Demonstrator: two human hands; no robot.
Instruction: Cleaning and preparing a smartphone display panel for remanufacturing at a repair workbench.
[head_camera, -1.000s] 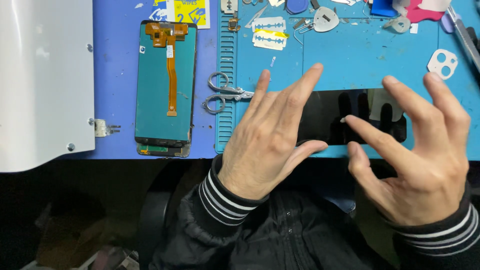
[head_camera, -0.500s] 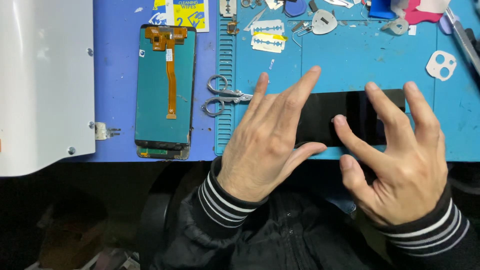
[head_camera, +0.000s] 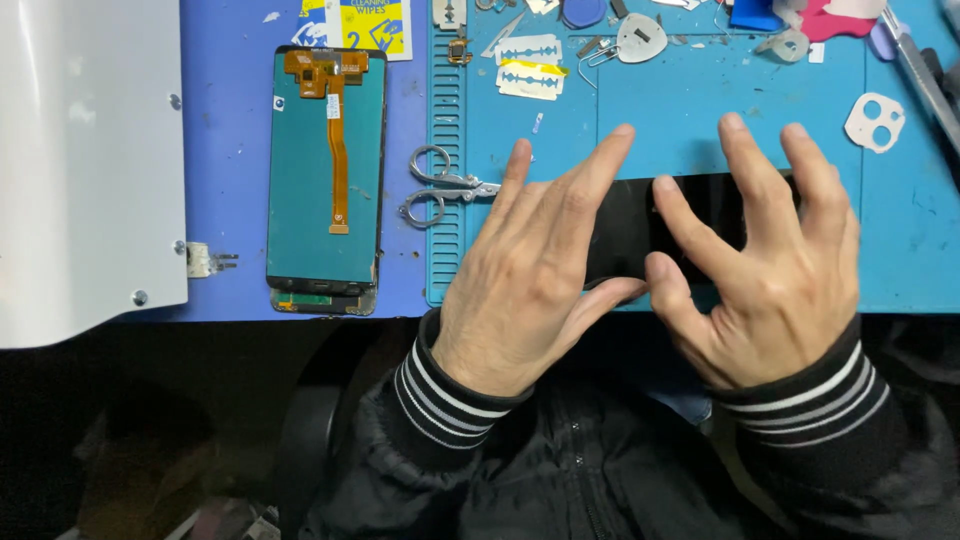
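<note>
A white machine (head_camera: 85, 160) fills the far left, and beside it a screen panel (head_camera: 325, 180) with an orange ribbon lies face down on the purple mat (head_camera: 225, 150), left of the blue mat (head_camera: 700, 110). On the near edge of the blue mat lies a black phone (head_camera: 625, 240), with the left hand (head_camera: 530, 270) spread flat over its left part and the right hand (head_camera: 770, 265) spread over its right part, fingers open and pressing rather than gripping. Small scissors (head_camera: 440, 190) lie just left of the left hand, razor blades (head_camera: 530, 65) sit at the far side, and a white camera frame (head_camera: 875, 120) lies to the right.
</note>
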